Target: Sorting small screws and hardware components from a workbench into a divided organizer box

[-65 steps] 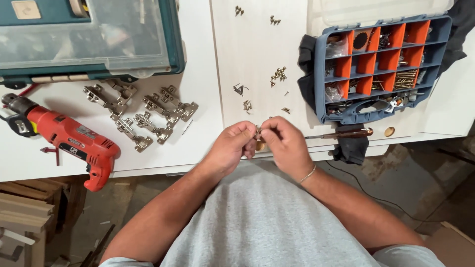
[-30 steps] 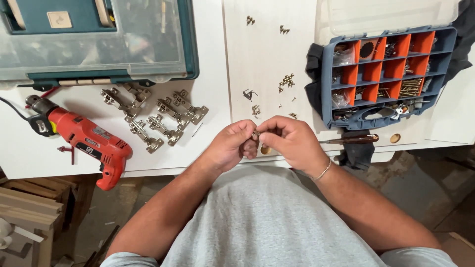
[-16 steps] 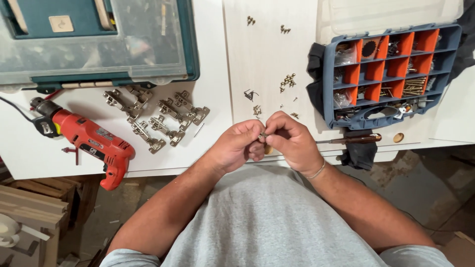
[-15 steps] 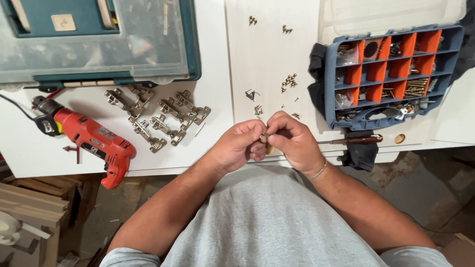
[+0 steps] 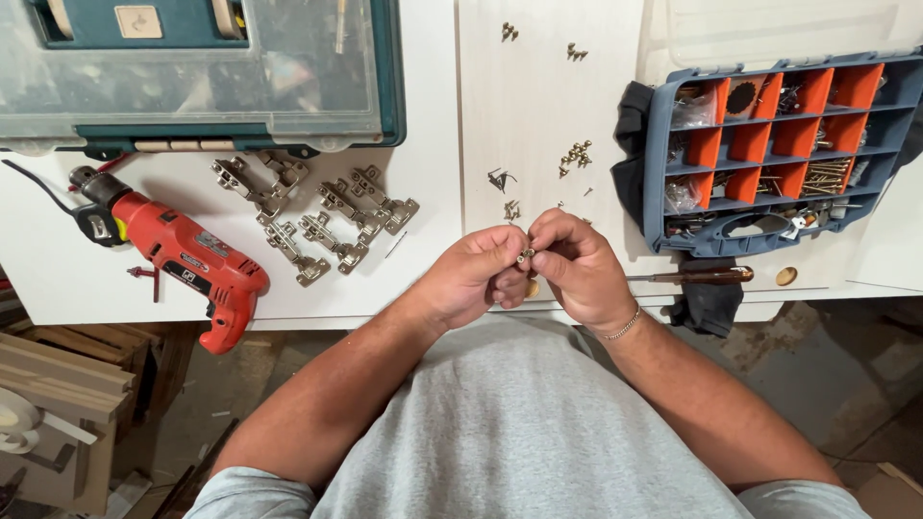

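Your left hand (image 5: pixel 476 274) and right hand (image 5: pixel 577 269) meet at the table's (image 5: pixel 423 288) near edge, fingertips pinched together on a small brass fitting (image 5: pixel 526 255). Bare board lies just ahead; hinges (image 5: pixel 317 211) left, organizer (image 5: pixel 769 144) right. Since earlier, both hands have kept their pinch.

Bare desk (image 5: pixel 423 279) lies along the near edge between the red drill (image 5: pixel 187 264) and the hands (image 5: pixel 527 259). Hinges (image 5: pixel 317 211) (a loose cluster) and scattered screws (image 5: pixel 575 154) obstruct mid-desk; the compartment organizer (image 5: pixel 769 144) blocks the right side, the teal case (image 5: pixel 202 72) the far-left corner.
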